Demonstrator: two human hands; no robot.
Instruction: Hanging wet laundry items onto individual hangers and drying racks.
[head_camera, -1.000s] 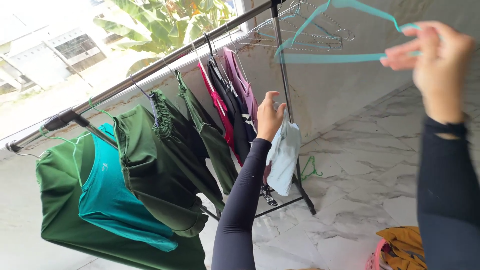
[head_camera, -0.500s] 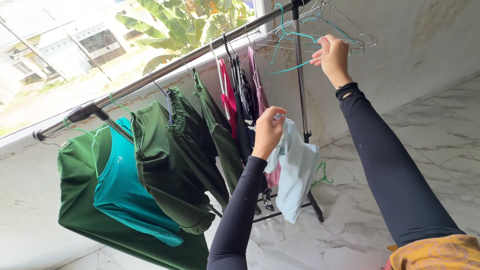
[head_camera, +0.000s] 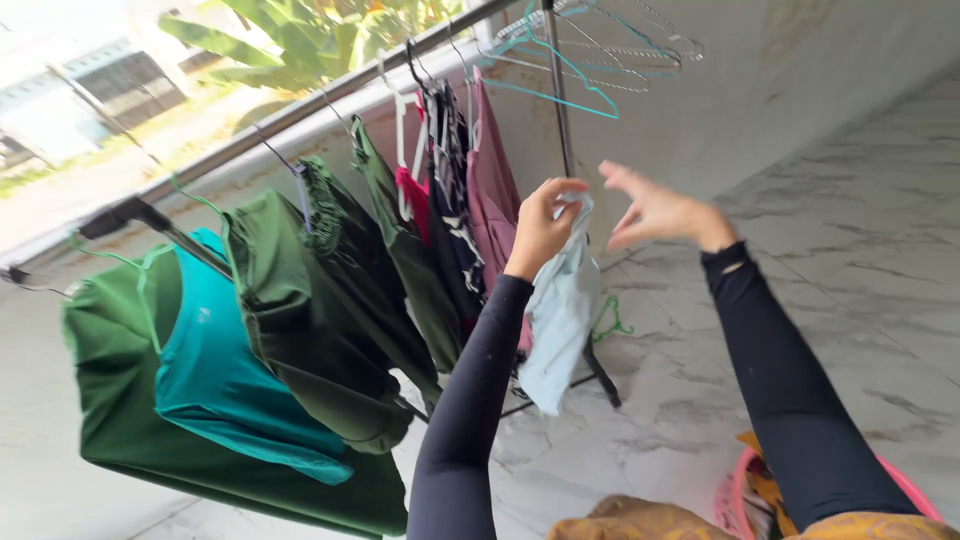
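My left hand (head_camera: 543, 226) is raised and closed on the top of a pale blue garment (head_camera: 560, 325), which hangs down from it. My right hand (head_camera: 658, 212) is just to the right of it, empty, with fingers spread, close to the garment's top edge. Above both hands a teal hanger (head_camera: 548, 60) hangs among bare wire hangers (head_camera: 640, 45) at the right end of a metal drying rail (head_camera: 300, 110). Both arms wear dark long sleeves.
Green, teal, red, patterned and pink clothes (head_camera: 300, 310) hang along the rail on hangers. The rack's upright post (head_camera: 562, 130) stands behind my hands. A pink laundry basket (head_camera: 735, 490) with yellow cloth sits at the lower right on the marble floor (head_camera: 850, 260). A wall runs behind.
My right hand has left the teal hanger on the rail and come down, empty, next to my left hand. The left hand still holds the pale blue garment.
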